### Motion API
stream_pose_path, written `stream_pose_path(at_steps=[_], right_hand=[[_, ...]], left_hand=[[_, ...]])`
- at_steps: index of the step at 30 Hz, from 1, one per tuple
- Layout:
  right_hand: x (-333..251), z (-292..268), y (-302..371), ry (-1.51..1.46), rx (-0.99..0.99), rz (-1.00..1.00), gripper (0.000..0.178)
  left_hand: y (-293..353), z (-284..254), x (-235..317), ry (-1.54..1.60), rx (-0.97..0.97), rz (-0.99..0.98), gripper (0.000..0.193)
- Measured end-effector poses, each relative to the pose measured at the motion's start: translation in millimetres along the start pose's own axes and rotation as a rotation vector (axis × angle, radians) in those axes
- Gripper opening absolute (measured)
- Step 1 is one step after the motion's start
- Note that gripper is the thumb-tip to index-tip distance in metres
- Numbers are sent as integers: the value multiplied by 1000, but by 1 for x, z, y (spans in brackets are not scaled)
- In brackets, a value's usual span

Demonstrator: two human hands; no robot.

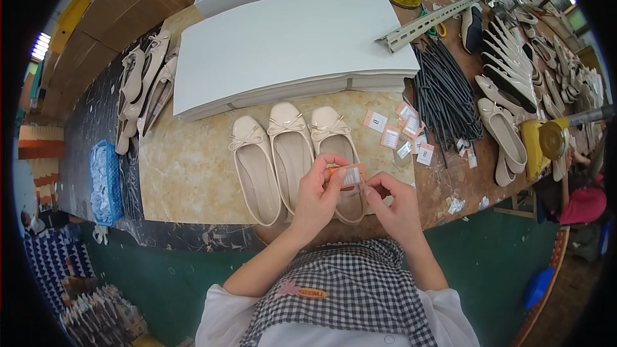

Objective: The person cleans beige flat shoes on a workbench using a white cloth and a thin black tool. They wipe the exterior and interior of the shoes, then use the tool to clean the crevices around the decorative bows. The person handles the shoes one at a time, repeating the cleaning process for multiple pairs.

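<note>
Between the thumb and fingers of my left hand (316, 196) is a small orange-and-white label tag (351, 176), its printed face turned up. My right hand (395, 209) is closed in a pinch at the tag's right edge. Both hands are over the rightmost of three beige ballet flats (330, 133), partly covering its opening. The middle flat (287, 148) and the left flat (257, 173) lie beside it, toes pointing away from me, each with a bow. Loose label tags (389, 137) are scattered to the right of the shoes.
Behind the flats lies a thick stack of white sheets (283, 45), with a slotted metal bar (430, 22) over its right corner. Dark thin rods (447, 90) are heaped at right, near more shoes (504, 132). A blue basket (106, 183) and other flats (151, 83) are at left.
</note>
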State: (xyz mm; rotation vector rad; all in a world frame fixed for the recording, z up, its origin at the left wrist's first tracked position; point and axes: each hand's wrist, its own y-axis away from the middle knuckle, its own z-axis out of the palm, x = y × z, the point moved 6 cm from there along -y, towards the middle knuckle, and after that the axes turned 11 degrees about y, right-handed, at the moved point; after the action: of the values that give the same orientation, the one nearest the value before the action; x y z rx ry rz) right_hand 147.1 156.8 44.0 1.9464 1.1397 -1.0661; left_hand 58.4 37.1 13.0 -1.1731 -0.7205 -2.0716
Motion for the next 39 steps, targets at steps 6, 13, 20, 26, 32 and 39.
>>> stream_pose_path(at_steps=[6,13,20,26,32,39], right_hand=[[-3,-1,-2,0,8,4,8],[-13,5,1,8,-72,-81,9],[-28,0,-6,184,27,-281,29],[-38,31,-5,-58,-417,-225,25],[-56,56,-43,176,-428,-334,10],[-35,123,-96,537,-289,-674,9]], left_hand=[[8,3,13,-257,-77,36,21],[6,-7,11,22,-125,-113,16],[27,0,60,-803,-148,573,18],[49,-27,72,-837,-62,582,21],[46,-84,75,-736,184,445,25],[35,-98,56,-1330,181,266,15]])
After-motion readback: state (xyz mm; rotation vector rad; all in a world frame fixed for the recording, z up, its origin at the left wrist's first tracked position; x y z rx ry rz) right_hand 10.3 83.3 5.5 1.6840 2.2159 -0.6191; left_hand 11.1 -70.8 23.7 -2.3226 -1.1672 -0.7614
